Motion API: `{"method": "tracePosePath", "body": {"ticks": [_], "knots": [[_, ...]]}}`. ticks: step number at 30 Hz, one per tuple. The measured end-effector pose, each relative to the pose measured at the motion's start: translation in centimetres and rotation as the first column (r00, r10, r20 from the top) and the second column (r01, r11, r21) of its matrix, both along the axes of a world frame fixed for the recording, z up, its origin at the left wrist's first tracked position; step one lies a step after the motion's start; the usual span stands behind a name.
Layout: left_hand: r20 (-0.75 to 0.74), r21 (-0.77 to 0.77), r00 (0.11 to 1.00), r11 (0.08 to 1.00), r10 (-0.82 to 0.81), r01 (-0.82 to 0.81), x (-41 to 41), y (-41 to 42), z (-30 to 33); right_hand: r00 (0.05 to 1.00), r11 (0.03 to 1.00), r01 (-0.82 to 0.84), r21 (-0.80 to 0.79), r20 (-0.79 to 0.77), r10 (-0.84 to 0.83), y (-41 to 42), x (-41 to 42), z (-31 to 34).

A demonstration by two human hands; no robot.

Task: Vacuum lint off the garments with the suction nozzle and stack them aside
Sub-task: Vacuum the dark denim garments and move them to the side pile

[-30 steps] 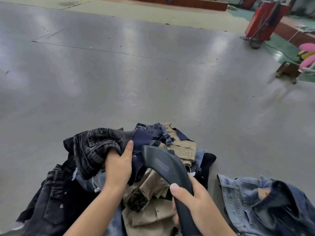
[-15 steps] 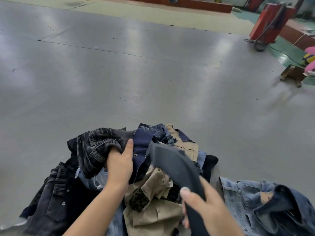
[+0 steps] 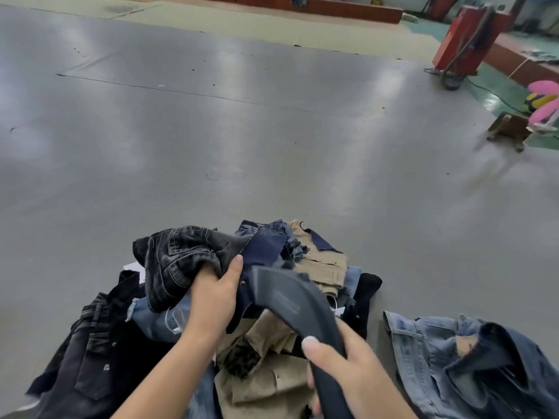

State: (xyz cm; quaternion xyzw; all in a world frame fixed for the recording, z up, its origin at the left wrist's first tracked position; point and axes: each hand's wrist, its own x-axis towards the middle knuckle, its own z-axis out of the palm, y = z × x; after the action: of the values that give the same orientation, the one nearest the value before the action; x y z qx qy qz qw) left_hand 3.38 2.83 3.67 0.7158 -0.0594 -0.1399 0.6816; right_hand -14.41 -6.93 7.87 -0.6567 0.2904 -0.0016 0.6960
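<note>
The left hand (image 3: 211, 300) grips a bunched dark denim garment (image 3: 178, 261) above the pile. The right hand (image 3: 341, 373) clutches the suction nozzle (image 3: 290, 300), whose long axis slants up-left, its mouth just beside the left thumb and cloth.

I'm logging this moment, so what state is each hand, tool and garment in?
left hand: grips the black denim garment, lifted off the pile
right hand: grips the suction nozzle
suction nozzle: mouth at the navy fabric
garment pile: jumbled
light blue denim jacket: lying apart, right of the pile
</note>
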Motion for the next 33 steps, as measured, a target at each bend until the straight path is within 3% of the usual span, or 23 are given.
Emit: {"method": "tracePosePath", "body": {"ticks": [8, 11, 14, 17, 22, 33], "knots": [[-0.014, 0.012, 0.992, 0.992, -0.124, 0.124, -0.9, -0.1, -0.5, 0.955, 0.950, 0.297, 0.096, -0.032, -0.295, -2.3, 2.3, -0.8], [-0.039, -0.002, 0.989, 0.990, -0.144, 0.144, -0.8, 0.0, -0.7, 0.941, 0.935, 0.338, 0.105, 0.002, -0.340, -3.2, 2.1, -0.5], [-0.117, -0.052, 0.986, 0.993, -0.115, 0.110, 0.1, 0.3, -0.9, 0.956, 0.947, 0.282, 0.153, 0.041, -0.291, -2.7, 0.9, 0.1], [-0.186, -0.107, 0.980, 0.993, -0.074, 0.055, 0.5, 0.3, -0.9, 0.990, 0.983, 0.114, 0.145, 0.071, -0.126, -1.0, -0.1, 0.3], [-0.220, -0.146, 0.975, 0.989, -0.042, 0.009, 0.7, 0.1, -1.3, 0.999, 0.997, 0.046, 0.064, -0.022, -0.044, 1.0, 0.4, -1.0], [-0.247, -0.226, 0.959, 0.970, -0.141, 0.085, 0.3, 0.6, -1.3, 0.918, 0.917, 0.396, 0.038, 0.000, -0.397, -4.6, 1.4, -0.5]]}}
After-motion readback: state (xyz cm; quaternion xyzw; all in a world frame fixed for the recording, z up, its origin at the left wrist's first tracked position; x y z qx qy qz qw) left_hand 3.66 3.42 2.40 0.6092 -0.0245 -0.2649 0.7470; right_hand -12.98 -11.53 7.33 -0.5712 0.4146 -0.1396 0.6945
